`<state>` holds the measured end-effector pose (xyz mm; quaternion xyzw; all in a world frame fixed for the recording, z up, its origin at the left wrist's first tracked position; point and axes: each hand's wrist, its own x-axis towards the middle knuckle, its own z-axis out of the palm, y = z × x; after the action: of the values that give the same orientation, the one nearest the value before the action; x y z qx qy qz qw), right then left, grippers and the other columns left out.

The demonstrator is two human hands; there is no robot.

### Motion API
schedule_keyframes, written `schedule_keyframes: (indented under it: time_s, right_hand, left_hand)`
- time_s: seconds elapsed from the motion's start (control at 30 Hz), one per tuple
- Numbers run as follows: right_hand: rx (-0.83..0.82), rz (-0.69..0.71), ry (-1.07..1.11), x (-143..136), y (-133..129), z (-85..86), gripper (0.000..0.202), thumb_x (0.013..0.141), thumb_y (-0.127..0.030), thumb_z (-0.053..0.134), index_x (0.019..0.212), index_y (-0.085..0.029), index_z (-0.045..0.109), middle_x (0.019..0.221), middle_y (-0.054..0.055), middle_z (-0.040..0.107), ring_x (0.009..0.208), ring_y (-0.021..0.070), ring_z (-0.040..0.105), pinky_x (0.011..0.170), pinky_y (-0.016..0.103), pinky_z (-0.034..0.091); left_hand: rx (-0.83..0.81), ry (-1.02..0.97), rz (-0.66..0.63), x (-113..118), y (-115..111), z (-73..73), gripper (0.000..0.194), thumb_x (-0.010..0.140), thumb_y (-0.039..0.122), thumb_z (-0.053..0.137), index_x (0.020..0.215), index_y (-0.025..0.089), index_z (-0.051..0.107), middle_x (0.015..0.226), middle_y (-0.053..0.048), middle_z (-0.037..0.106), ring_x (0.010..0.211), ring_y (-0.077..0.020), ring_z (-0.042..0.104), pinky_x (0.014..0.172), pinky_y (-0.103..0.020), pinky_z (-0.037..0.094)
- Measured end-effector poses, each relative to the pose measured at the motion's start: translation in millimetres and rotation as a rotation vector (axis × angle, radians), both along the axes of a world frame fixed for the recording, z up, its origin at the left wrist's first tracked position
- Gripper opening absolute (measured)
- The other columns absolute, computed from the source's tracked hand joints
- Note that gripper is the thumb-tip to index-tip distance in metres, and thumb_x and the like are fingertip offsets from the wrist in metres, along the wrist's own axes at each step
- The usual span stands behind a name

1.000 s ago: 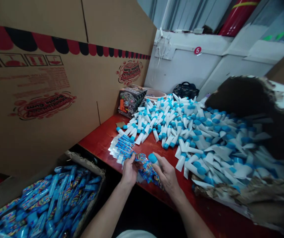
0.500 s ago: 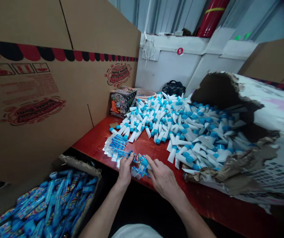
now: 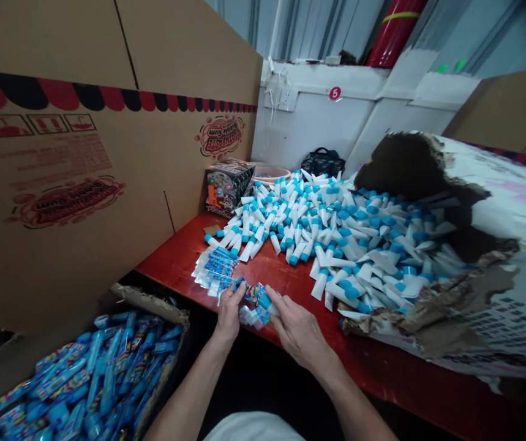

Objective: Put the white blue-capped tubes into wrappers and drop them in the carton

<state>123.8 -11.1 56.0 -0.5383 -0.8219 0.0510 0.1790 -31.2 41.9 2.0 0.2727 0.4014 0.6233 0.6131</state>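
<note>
Near the table's front edge, my left hand (image 3: 229,309) pinches one end of a blue, colourfully printed plastic sleeve (image 3: 254,292). My right hand (image 3: 297,324) is closed round a small tube (image 3: 266,301), its blue end at the sleeve's other end. How far the tube sits inside is hard to make out. Below the fingers lie more printed sleeves (image 3: 254,316), partly clear. Just beyond my left hand, a fanned stack of flat sleeves (image 3: 217,266) rests on the table. Past both hands spreads a heap of white tubes with blue caps (image 3: 304,214).
The red table (image 3: 171,251) has a tall cardboard wall (image 3: 152,159) on its left. A torn carton (image 3: 474,318) spills tubes at right. Lower left, an open box (image 3: 180,315) holds many wrapped tubes (image 3: 97,367). At the back stand a printed box (image 3: 230,184), a pink basin (image 3: 274,171) and a dark bag (image 3: 322,162).
My right hand has shifted slightly left, bringing the tube closer to my left hand. Both hands keep their grips, and the view has moved a little.
</note>
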Motion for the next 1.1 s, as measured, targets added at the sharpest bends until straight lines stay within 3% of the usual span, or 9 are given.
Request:
schedule_keyframes:
  time_s: [0.4, 0.67, 0.93, 1.1]
  right_hand:
    - [0.074, -0.074, -0.037, -4, 3, -8.4, 0.048, 0.091, -0.024, 0.041, 0.139, -0.021, 0.039, 0.098, 0.008, 0.064, 0.08, 0.0191, 0.061, 0.068, 0.027, 0.045]
    - [0.066, -0.076, -0.09, -5, -1, -12.8, 0.051, 0.089, -0.022, 0.042, 0.14, -0.019, 0.038, 0.104, 0.01, 0.064, 0.082, 0.0202, 0.06, 0.07, 0.028, 0.043]
    - [-0.022, -0.032, -0.023, -6, -2, -12.2, 0.063, 0.083, -0.015, 0.044, 0.145, -0.022, 0.03, 0.128, 0.01, 0.057, 0.099, 0.0229, 0.06, 0.079, 0.034, 0.047]
    - [-0.142, -0.005, 0.192, -2, 2, -13.6, 0.056, 0.087, -0.018, 0.044, 0.142, -0.026, 0.036, 0.135, 0.005, 0.053, 0.112, 0.0227, 0.058, 0.091, 0.036, 0.048]
  left_hand:
    - [-0.08, -0.068, 0.013, -1, 0, 0.1, 0.032, 0.063, 0.043, 0.075, 0.07, 0.016, 0.06, 0.057, 0.002, 0.06, 0.045, -0.0114, 0.053, 0.046, -0.024, 0.044]
    - [-0.076, -0.054, 0.007, 2, 0, -3.2, 0.032, 0.065, 0.044, 0.074, 0.071, 0.016, 0.06, 0.058, 0.002, 0.06, 0.045, -0.0111, 0.053, 0.045, -0.023, 0.043]
    - [-0.032, 0.007, -0.058, -2, -1, -2.4, 0.029, 0.068, 0.042, 0.072, 0.072, 0.015, 0.062, 0.061, 0.001, 0.061, 0.047, -0.0109, 0.054, 0.046, -0.023, 0.045]
    - [-0.016, -0.007, -0.084, -4, 0, 3.1, 0.028, 0.069, 0.041, 0.072, 0.07, 0.015, 0.061, 0.059, 0.002, 0.059, 0.046, -0.0109, 0.053, 0.045, -0.023, 0.045]
